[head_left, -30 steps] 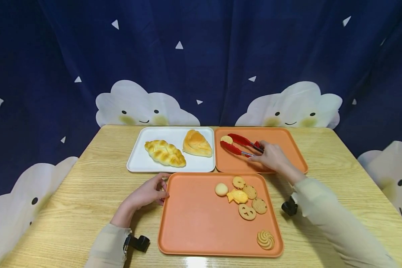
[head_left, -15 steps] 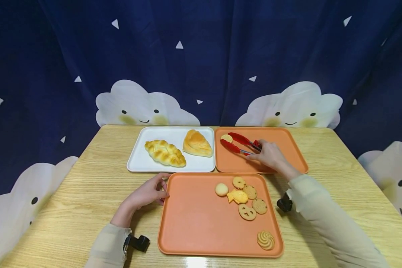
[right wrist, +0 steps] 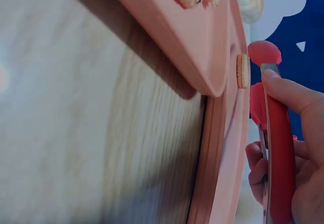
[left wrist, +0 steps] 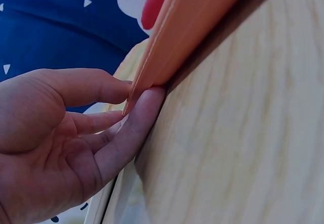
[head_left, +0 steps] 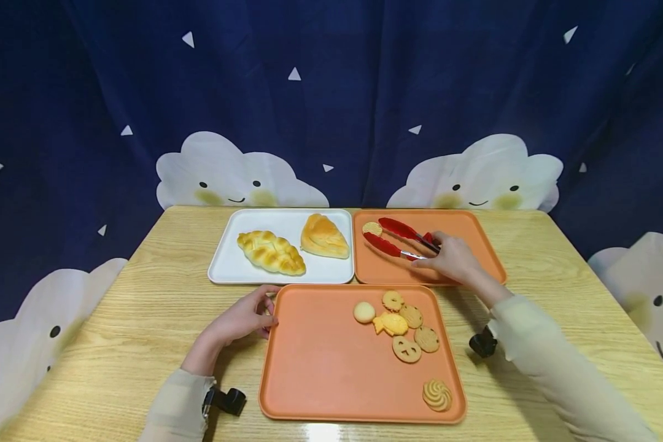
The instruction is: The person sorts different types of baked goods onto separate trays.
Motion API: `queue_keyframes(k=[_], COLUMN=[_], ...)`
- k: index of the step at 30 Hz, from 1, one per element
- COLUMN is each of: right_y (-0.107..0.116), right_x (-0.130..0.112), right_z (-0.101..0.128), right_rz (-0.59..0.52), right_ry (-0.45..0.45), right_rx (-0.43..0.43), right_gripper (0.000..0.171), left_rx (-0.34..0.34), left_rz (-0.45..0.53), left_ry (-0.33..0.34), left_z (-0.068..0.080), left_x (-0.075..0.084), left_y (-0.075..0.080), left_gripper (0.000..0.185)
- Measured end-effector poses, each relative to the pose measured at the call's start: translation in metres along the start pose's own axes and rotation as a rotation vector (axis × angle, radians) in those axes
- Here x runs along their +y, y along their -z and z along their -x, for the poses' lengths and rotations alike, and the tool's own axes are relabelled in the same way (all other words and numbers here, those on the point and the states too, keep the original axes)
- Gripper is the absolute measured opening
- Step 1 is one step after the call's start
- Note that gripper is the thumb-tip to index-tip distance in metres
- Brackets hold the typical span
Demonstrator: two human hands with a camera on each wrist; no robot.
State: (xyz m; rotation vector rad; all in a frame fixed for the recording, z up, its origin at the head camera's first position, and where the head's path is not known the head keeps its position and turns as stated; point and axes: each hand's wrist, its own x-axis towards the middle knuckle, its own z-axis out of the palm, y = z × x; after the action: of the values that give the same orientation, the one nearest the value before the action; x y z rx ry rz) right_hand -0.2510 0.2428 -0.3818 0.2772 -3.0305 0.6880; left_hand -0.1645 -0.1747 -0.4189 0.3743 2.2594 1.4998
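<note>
My right hand (head_left: 454,258) grips red-tipped tongs (right wrist: 281,158) over the back right orange tray (head_left: 475,230). The tongs' two red heads are spread apart, beside a small round cookie (head_left: 372,229) near that tray's left edge. In the right wrist view this cookie (right wrist: 243,71) shows a layered edge and stands apart from the heads. My left hand (head_left: 243,318) holds the left rim of the front orange tray (head_left: 315,368). In the left wrist view its thumb lies over the tray rim (left wrist: 167,46), with fingers beneath.
On the front tray lie several cookies, among them a fish-shaped one (head_left: 391,323) and a swirled one (head_left: 438,395). A white tray (head_left: 229,273) at back left bears a braided bread (head_left: 272,252) and a folded pastry (head_left: 325,236). A dark blue curtain (head_left: 331,92) hangs behind the table.
My right hand and the tongs shifted slightly left, then back to the right, with the tongs' heads now a little farther from the round cookie. My left hand stays at the tray rim.
</note>
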Motion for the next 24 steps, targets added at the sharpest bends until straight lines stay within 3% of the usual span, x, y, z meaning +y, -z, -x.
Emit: queue_keyframes(k=[5, 14, 24], right_y=[0.005, 0.015, 0.028], right_x=[0.006, 0.009, 0.008], right_z=[0.015, 0.041, 0.071], right_rz=[-0.002, 0.021, 0.037], right_ry=[0.023, 0.148, 0.221], right_rx=[-0.021, 0.045, 0.062], right_gripper=[0.078, 0.057, 0.054], left_rx=[0.002, -0.01, -0.012], left_rz=[-0.002, 0.016, 0.013], left_ry=[0.0, -0.008, -0.003], left_z=[0.0, 0.002, 0.001], left_x=[0.0, 0.003, 0.001], left_y=[0.0, 0.0, 0.001], left_gripper=[0.059, 0.06, 0.059])
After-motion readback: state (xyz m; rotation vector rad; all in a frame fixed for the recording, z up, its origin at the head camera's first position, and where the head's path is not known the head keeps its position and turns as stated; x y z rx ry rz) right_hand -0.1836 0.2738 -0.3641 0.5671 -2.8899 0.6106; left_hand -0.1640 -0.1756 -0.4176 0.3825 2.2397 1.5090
